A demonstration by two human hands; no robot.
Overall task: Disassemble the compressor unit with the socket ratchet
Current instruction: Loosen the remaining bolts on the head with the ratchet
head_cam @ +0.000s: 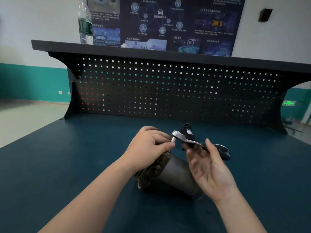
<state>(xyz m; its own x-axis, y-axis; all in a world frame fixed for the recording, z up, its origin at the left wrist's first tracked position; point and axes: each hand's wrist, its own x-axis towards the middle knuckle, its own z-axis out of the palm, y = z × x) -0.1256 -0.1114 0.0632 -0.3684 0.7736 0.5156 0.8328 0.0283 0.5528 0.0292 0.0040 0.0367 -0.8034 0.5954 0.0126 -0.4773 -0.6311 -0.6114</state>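
Ratchet being seated on compressor, mid-bench.
Left hand (148, 143) pinches the socket (173, 140) at the ratchet (188, 140) head; compressor unit (168, 174) lies beneath, likely heavy, rigid, roll-prone, so brace its ribbed end. Right hand (207, 162), fingers loosely spread, cradles the slick handle.

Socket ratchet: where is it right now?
Head view, centre: the socket ratchet is held above the compressor unit, its head at the left hand, its handle across the right hand fingers.
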